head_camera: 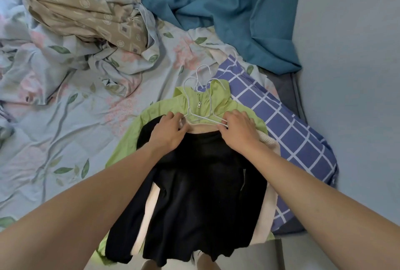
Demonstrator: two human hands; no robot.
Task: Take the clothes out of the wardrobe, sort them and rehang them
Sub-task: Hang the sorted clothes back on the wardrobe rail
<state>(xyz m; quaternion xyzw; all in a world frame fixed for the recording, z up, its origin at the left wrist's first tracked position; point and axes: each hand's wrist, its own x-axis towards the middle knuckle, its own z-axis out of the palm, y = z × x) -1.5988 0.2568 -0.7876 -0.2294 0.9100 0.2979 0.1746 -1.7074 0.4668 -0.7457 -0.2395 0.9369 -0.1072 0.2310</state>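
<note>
On the flowered bed (65,139), both my hands are pinching the white hanger (203,118): left hand (171,131), right hand (238,131); teal cloth (227,5) is lying at 12 o'clock.

Both bare forearms reach forward from the lower corners and converge toward the middle of the view, palms turned down. The left hand (167,132) lies knuckles up with its fingers curled forward, thumb tucked toward the right hand. The right hand (238,132) mirrors it just beside, fingers bent and fingertips pinched in a grip, the two hands near but apart.
</note>
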